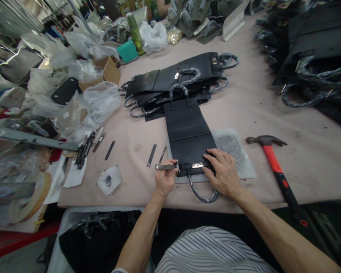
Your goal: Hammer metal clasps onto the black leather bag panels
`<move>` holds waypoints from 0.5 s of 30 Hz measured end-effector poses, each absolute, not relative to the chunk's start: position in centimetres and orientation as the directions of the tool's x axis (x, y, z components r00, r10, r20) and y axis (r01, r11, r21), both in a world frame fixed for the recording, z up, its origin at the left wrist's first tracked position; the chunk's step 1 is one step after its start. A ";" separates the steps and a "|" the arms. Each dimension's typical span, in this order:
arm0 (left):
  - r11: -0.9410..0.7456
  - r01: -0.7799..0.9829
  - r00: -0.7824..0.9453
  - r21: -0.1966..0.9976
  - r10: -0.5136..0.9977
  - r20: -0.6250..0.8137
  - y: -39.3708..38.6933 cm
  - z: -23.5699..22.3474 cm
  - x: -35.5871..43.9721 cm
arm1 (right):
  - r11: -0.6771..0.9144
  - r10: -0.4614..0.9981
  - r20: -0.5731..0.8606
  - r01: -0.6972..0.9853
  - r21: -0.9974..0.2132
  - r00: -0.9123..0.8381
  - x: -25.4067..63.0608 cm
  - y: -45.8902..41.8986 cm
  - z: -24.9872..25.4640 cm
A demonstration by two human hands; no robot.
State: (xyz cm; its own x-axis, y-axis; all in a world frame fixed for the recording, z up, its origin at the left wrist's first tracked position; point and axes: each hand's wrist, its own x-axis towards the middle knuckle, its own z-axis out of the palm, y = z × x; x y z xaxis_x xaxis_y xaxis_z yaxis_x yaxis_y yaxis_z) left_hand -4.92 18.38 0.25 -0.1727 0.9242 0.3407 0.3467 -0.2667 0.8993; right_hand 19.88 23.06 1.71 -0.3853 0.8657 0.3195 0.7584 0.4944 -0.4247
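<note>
A flat black bag panel (187, 132) with wrapped handles lies on a grey metal plate (233, 148) near the table's front edge. My left hand (165, 181) is closed in a pinch on a slim silver metal tool (166, 167), whose tip meets the panel's lower left corner. My right hand (223, 170) lies flat on the panel's lower edge, fingers spread, beside a small silver clasp (197, 165). One wrapped handle loop (203, 195) hangs over the table edge below both hands.
A red-handled hammer (272, 155) lies to the right. A stack of similar black panels (182, 81) sits behind. Thin metal strips (152, 154), pliers (83, 149) and plastic bags (99, 100) crowd the left. More black bags (315, 60) pile at the far right.
</note>
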 end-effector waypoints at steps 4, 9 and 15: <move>-0.310 0.398 -0.142 0.863 0.909 0.392 18.6 0.4 -4.9 | 0.493 0.866 0.319 0.760 -0.423 -0.385 19.9 23.0 1.6; -0.351 0.473 -0.111 0.808 0.886 0.450 18.6 0.6 -4.8 | 0.492 0.867 0.320 0.762 -0.421 -0.383 19.9 23.0 1.7; -0.389 0.521 -0.072 0.760 0.867 0.493 18.8 1.2 -4.1 | 0.494 0.866 0.322 0.759 -0.423 -0.384 19.9 23.0 1.6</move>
